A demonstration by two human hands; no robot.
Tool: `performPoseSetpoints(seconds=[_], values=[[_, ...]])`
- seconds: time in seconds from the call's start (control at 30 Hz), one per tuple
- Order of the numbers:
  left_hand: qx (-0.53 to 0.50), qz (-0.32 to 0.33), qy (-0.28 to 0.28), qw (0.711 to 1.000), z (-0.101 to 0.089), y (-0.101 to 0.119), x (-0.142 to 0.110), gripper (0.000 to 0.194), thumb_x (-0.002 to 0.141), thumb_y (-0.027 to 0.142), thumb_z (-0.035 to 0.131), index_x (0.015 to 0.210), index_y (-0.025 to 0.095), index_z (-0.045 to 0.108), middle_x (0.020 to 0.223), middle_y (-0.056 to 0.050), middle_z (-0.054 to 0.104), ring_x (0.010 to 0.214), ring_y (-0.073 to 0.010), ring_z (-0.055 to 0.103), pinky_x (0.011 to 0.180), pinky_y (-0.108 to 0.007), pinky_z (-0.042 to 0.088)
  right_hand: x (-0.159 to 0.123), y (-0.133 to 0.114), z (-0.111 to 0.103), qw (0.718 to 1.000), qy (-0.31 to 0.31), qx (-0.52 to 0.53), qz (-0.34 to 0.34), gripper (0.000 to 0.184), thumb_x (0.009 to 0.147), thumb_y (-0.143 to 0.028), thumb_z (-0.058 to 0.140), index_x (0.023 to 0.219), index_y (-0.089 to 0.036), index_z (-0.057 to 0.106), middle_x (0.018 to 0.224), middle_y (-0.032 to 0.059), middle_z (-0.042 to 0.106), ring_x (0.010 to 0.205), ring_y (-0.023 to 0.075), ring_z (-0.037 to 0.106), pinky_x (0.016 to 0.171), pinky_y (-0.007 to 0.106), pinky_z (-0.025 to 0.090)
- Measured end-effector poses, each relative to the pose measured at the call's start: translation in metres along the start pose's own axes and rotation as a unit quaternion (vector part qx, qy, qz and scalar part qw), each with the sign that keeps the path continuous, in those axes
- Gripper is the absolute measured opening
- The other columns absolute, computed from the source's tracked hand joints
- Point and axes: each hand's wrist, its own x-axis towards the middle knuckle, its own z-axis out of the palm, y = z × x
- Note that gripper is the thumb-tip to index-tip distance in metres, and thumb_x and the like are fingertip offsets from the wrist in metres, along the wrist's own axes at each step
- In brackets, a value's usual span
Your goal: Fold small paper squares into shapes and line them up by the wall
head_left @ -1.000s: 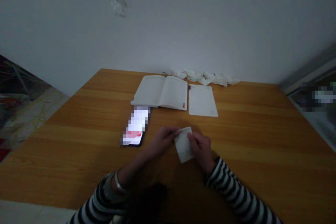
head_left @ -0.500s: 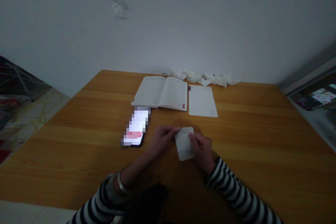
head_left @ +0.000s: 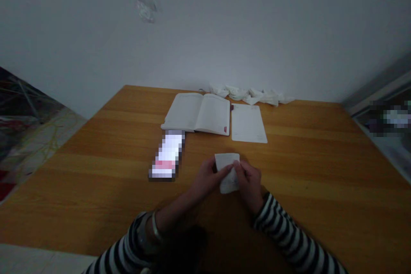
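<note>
Head view, and here's the small paper [head_left: 228,184], up over the near middle of the wooden table [head_left: 302,180]! The left hand [head_left: 205,178] grips it from the left, thumb laid right across its face; the right hand [head_left: 249,182] pinches its right edge, thumb on top. Off to the left, a lit phone [head_left: 167,154]; farther out, an open notebook [head_left: 197,113], a loose sheet [head_left: 248,123] just right of it, crumpled tissue [head_left: 247,95] along the far edge.

Matt paper slip [head_left: 225,160], smooth wooden table [head_left: 308,167], shiny metallic bangle [head_left: 156,226], cloth sleeves [head_left: 290,235]
</note>
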Motion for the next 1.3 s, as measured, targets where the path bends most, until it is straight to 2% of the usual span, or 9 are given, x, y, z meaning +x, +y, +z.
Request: performPoseSetpoints(seconds=[0.13,0.33,0.47,0.63,0.9,1.0,1.13,1.2,1.3], values=[[0.0,-0.008,-0.036,0.999,-0.007,0.0,0.003,0.039,0.074,0.048,0.078,0.085,0.011,0.074,0.08,-0.009,0.074,0.072,-0.0208,0.066,0.065,-0.029,0.05,0.001,0.001,0.0,1.0,-0.007,0.002,0.005,0.043,0.097,-0.047,0.05,0.066,-0.017,0.058,0.057,-0.0029,0.046,0.052,0.011,0.041,0.049,0.024,0.031],[-0.025,-0.027,-0.07,0.997,-0.019,0.003,0.01,0.046,0.078,0.057,0.072,0.078,0.011,0.071,0.071,-0.006,0.069,0.066,-0.0165,0.06,0.063,-0.027,0.047,0.004,0.001,-0.001,1.0,0.012,0.018,0.02,0.045,0.095,-0.049,0.051,0.063,-0.018,0.055,0.054,-0.0033,0.044,0.048,0.0105,0.039,0.045,0.023,0.029],[-0.037,-0.041,-0.08,0.995,-0.018,0.002,0.01,0.053,0.08,0.064,0.067,0.078,0.011,0.07,0.07,-0.005,0.066,0.065,-0.0162,0.059,0.063,-0.027,0.045,0.007,0.0,-0.002,0.997,0.037,0.048,0.045,0.046,0.094,-0.052,0.052,0.061,-0.019,0.052,0.055,-0.0033,0.044,0.049,0.0108,0.039,0.046,0.023,0.03],[0.014,-0.049,-0.132,0.99,-0.011,0.0,0.004,0.046,0.082,0.056,0.07,0.085,0.01,0.073,0.076,-0.006,0.071,0.069,-0.0171,0.061,0.064,-0.027,0.046,0.009,-0.005,-0.004,0.991,0.081,0.092,0.054,0.046,0.092,-0.054,0.056,0.062,-0.019,0.05,0.058,-0.003,0.044,0.053,0.0117,0.04,0.047,0.023,0.034],[-0.027,-0.079,-0.133,0.988,-0.009,-0.006,0.005,0.053,0.08,0.064,0.066,0.081,0.011,0.069,0.074,-0.007,0.07,0.064,-0.0205,0.066,0.061,-0.031,0.052,0.01,0.0,-0.001,0.989,0.073,0.101,0.075,0.047,0.09,-0.058,0.056,0.063,-0.019,0.051,0.056,-0.0031,0.043,0.051,0.0112,0.039,0.045,0.023,0.032],[-0.02,-0.048,-0.08,0.995,-0.01,-0.007,0.007,0.054,0.081,0.065,0.065,0.076,0.011,0.068,0.069,-0.006,0.067,0.063,-0.0173,0.061,0.059,-0.028,0.047,0.009,0.0,0.002,0.991,0.052,0.104,0.069,0.048,0.09,-0.059,0.055,0.062,-0.02,0.05,0.055,-0.0031,0.043,0.049,0.0108,0.039,0.043,0.023,0.031],[0.006,-0.03,0.003,1.0,-0.011,-0.008,0.008,0.056,0.084,0.066,0.061,0.066,0.013,0.063,0.058,-0.001,0.057,0.052,-0.0123,0.05,0.049,-0.024,0.036,0.004,0.001,0.007,0.993,0.034,0.095,0.058,0.049,0.09,-0.057,0.056,0.059,-0.021,0.045,0.053,-0.0047,0.038,0.047,0.0096,0.034,0.042,0.022,0.027],[0.027,-0.023,0.002,0.999,-0.011,-0.007,0.008,0.053,0.084,0.062,0.063,0.065,0.013,0.063,0.057,-0.001,0.057,0.052,-0.0123,0.049,0.049,-0.024,0.036,0.003,0.001,0.007,0.993,0.036,0.097,0.06,0.047,0.09,-0.056,0.055,0.06,-0.02,0.048,0.053,-0.0041,0.04,0.047,0.0101,0.036,0.042,0.022,0.029],[0.012,-0.022,-0.053,0.998,-0.011,-0.004,0.006,0.042,0.081,0.054,0.07,0.078,0.011,0.071,0.072,-0.006,0.07,0.064,-0.017,0.061,0.058,-0.026,0.045,0.005,-0.001,0.005,0.992,0.052,0.101,0.06,0.045,0.091,-0.054,0.055,0.064,-0.018,0.055,0.056,-0.0024,0.046,0.049,0.0114,0.041,0.044,0.023,0.032]])
